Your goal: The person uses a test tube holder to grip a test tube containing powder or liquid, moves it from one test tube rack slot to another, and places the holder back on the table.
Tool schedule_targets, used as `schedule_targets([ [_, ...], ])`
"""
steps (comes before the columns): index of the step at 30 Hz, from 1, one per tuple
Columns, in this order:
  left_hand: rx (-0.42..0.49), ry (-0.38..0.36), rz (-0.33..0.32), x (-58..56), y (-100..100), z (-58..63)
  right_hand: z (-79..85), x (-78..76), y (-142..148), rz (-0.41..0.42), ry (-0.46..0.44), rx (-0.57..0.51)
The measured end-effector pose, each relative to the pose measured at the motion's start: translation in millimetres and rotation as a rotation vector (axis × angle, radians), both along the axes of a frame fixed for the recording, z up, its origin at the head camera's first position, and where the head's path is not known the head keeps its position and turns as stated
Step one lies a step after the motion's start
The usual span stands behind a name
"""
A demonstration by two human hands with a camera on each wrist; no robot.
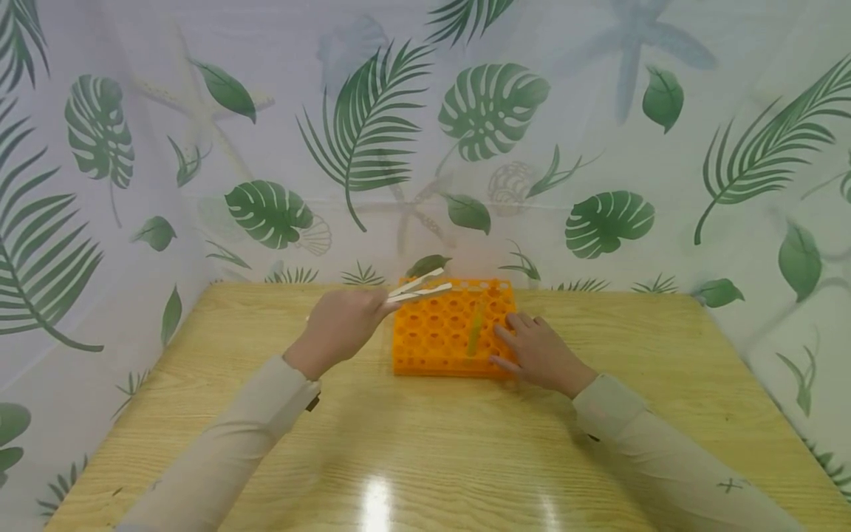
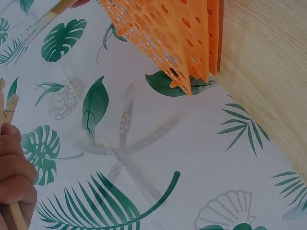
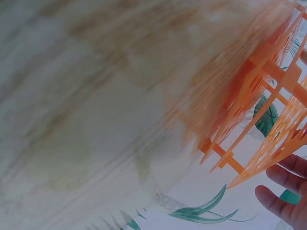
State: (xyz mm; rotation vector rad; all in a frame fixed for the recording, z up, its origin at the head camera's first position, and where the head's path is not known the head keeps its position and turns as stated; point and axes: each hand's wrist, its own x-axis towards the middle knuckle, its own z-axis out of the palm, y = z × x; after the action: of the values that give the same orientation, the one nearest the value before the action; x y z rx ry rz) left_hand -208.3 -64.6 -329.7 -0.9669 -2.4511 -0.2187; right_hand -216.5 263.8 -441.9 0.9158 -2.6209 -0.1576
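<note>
My left hand (image 1: 346, 325) grips a wooden test tube clamp (image 1: 419, 288), whose two prongs stand apart over the back left of an orange test tube rack (image 1: 425, 362). In the left wrist view the fingers curl round the clamp's wooden handle (image 2: 18, 218), and a bit of metal wire shows on it. A test tube (image 1: 475, 332) with yellowish contents stands in the right part of the rack, apart from the clamp. My right hand (image 1: 541, 351) rests on the rack's right side with its fingers spread; the right wrist view shows these fingers (image 3: 283, 179) at the rack's edge.
The rack stands on a wood-grain table (image 1: 425, 443) near its back edge, with rows of round holes on top. Behind and beside the table hangs a white cloth (image 1: 412, 118) printed with green leaves, starfish and shells.
</note>
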Motion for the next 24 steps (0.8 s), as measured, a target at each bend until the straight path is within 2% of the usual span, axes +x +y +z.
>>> schedule_targets([
  [18,-0.103,0.162,-0.023,-1.3,21,6.4,1.2,0.6,0,0.001,-0.001,0.006],
  [24,-0.125,0.145,-0.012,-2.2,27,5.4,1.2,0.1,0,-0.004,-0.008,0.003],
])
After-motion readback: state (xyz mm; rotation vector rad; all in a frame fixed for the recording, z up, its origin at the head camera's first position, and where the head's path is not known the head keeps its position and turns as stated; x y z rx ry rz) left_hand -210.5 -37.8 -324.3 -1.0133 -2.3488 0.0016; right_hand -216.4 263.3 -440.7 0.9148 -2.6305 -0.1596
